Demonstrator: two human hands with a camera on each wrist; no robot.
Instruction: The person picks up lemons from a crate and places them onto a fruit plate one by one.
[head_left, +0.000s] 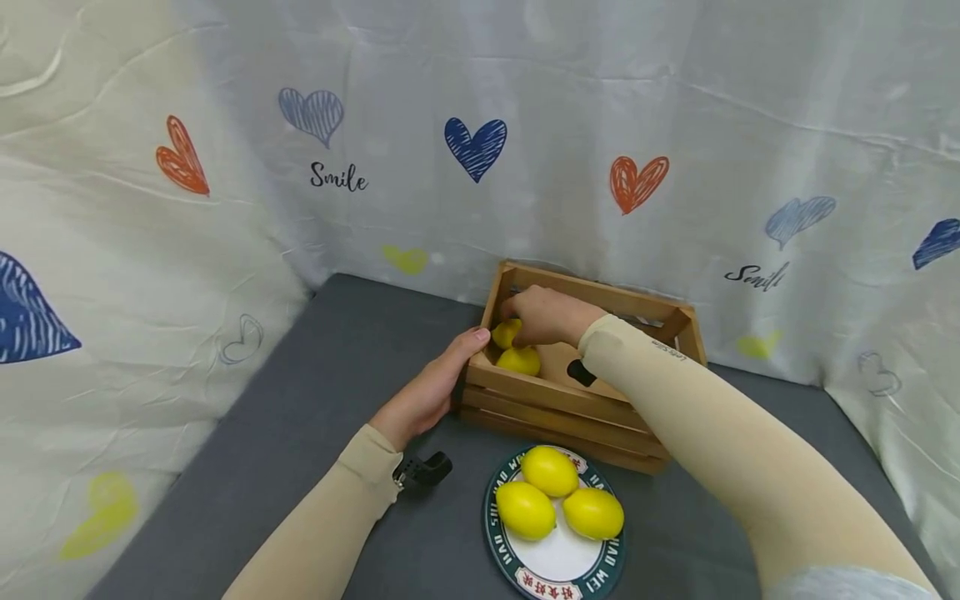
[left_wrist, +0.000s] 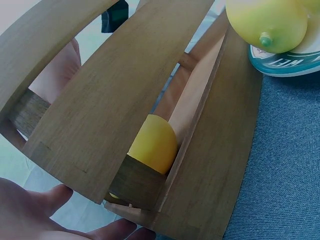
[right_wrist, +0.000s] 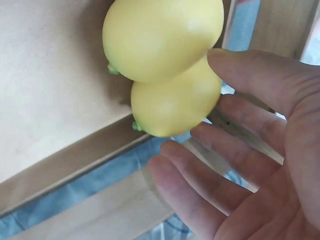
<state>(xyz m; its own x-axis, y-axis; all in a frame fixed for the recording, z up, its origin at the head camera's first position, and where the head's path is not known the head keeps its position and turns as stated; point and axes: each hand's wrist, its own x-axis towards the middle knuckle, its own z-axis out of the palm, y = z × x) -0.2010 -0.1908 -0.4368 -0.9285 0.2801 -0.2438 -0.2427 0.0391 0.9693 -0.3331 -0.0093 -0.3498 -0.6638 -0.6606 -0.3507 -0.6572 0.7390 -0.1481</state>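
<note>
Two yellow lemons, a nearer one (head_left: 519, 361) and a farther one (right_wrist: 175, 102), lie together at the left end of a slatted wooden crate (head_left: 555, 400). Inside the crate, my right hand (head_left: 553, 315) is at the farther lemon. In the right wrist view its thumb tip is right at that lemon, with the other fingers spread loosely below. My left hand (head_left: 438, 375) rests against the crate's left end, its thumb at the top corner. From the left wrist view, one lemon (left_wrist: 156, 142) shows through the gap between slats.
In front of the crate, a round plate (head_left: 495, 533) with a green patterned rim holds three lemons (head_left: 550, 472). A grey cloth (head_left: 300, 425) covers the table. Behind it hangs a pale curtain (head_left: 555, 75) printed with hearts.
</note>
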